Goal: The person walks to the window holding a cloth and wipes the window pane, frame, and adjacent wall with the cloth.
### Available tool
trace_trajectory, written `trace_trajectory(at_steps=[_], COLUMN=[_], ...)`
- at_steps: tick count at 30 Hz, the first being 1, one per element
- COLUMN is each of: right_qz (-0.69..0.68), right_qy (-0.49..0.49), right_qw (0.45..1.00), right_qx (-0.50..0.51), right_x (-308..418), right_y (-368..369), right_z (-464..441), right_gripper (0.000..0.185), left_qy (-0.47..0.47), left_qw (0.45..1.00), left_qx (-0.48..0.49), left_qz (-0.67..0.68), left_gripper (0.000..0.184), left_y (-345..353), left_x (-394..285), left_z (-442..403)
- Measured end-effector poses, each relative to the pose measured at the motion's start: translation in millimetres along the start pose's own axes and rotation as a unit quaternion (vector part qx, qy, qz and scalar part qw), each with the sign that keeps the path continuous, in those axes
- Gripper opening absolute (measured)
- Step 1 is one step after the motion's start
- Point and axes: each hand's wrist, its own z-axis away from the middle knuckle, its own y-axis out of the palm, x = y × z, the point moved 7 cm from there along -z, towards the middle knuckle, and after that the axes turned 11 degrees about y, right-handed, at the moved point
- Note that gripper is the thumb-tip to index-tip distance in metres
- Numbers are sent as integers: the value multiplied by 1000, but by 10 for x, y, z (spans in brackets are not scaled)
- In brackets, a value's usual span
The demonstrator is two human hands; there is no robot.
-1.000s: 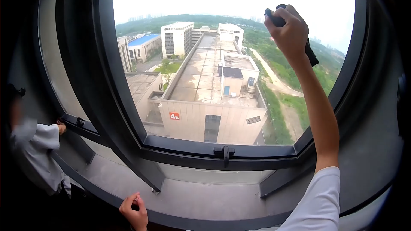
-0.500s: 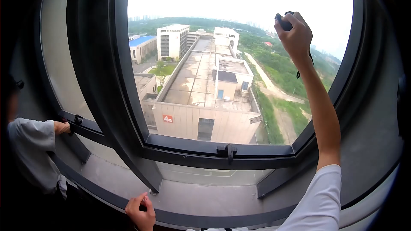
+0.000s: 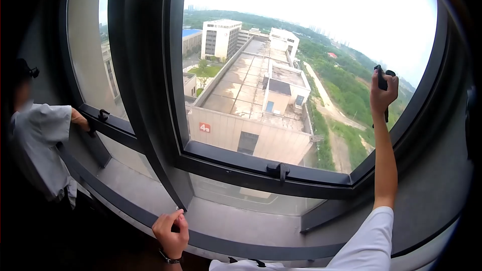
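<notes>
My right hand (image 3: 384, 92) is raised in front of the large window pane (image 3: 281, 7), near its right side. Its fingers are wrapped round a black handheld tool (image 3: 382, 79), and a dark strap hangs by the wrist. Whether the tool touches the glass I cannot tell. Low in the view, my left hand (image 3: 170, 233) is closed with thumb and forefinger together, close to the foot of the dark window post (image 3: 173, 183). Anything in that pinch is too small to make out. A dark bracelet (image 3: 169, 258) circles the left wrist.
A black window latch (image 3: 278, 170) sits on the bottom frame bar. At the left, a person in a light shirt (image 3: 42, 140) has a hand at another window's frame, by a second latch (image 3: 103, 115). A grey ledge (image 3: 241, 226) runs below the panes.
My right hand has come down along the pane with the black tool still in it. My left hand has risen slightly. The view has turned left, showing more of the other person.
</notes>
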Motion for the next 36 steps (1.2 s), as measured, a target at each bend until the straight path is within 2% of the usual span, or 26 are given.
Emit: trace_trajectory(at_steps=[2, 4, 5, 8, 10, 12, 13, 15, 16, 18, 20, 21, 23, 24, 27, 30, 33, 36], right_qz=[-60, -2, 39, 132, 120, 91, 67, 54, 26, 103, 122, 146, 153, 160, 120, 94, 129, 61], right_qy=[-49, -86, -99, 4, -17, 11, 31, 7, -1, -38, -49, 12, 48, 51, -67, -35, -50, -47], right_qw=[996, 995, 994, 986, 989, 994, 997, 998, 999, 994, 990, 987, 984, 983, 989, 995, 990, 995], right_qx=[37, 56, 18, -106, -81, -66, -37, 28, 35, 14, -46, -64, -77, -73, -57, -20, -13, 61], right_x=[114, -23, -152, -653, -621, -605, -645, -671, -694, -778, -931, -1140, -1379, -1352, -1136, -1117, -891, -603], right_y=[-54, -36, -42, -167, -235, -408, -498, -649, -654, -588, -480, -430, -395, -422, -522, -579, -571, -477], right_z=[217, 26, -198, -635, -378, 191, 543, 1033, 1008, 609, -55, -328, -542, -433, -164, 168, 395, 736], right_gripper=[21, 24, 26, 27, 28, 24, 21, 19, 20, 21, 29, 32, 31, 31, 27, 23, 18, 16], left_qy=[-9, -8, -11, -30, -27, -22, -28, -33, -32, -27, -32, -33, -77, -75, -100, -87, -89, -79], left_qw=[1000, 1000, 1000, 999, 1000, 999, 999, 999, 999, 999, 999, 998, 996, 996, 994, 995, 995, 995], left_qx=[0, -5, -9, -9, -4, -23, -25, -14, -15, -7, -11, -3, -8, 0, 5, -4, -8, -9], left_qz=[-1, -2, -5, -9, -7, -25, -24, -25, -35, -40, -41, -55, -43, -42, -54, -39, -46, -53], left_gripper=[9, 9, 8, 8, 9, 8, 9, 10, 10, 11, 11, 11, 12, 12, 13, 13, 13, 12], left_y=[4, 27, 25, 39, 54, 36, 36, 54, 50, 54, 58, 44, 56, 31, 65, 69, 57, 65], left_x=[-10, -12, -2, 23, 3, 21, 18, 31, 27, 18, 19, 31, 122, 126, 183, 161, 181, 144], left_z=[-12, -15, -8, 21, 16, 42, 37, 37, 36, 0, 14, 43, 90, 99, 124, 103, 137, 85])
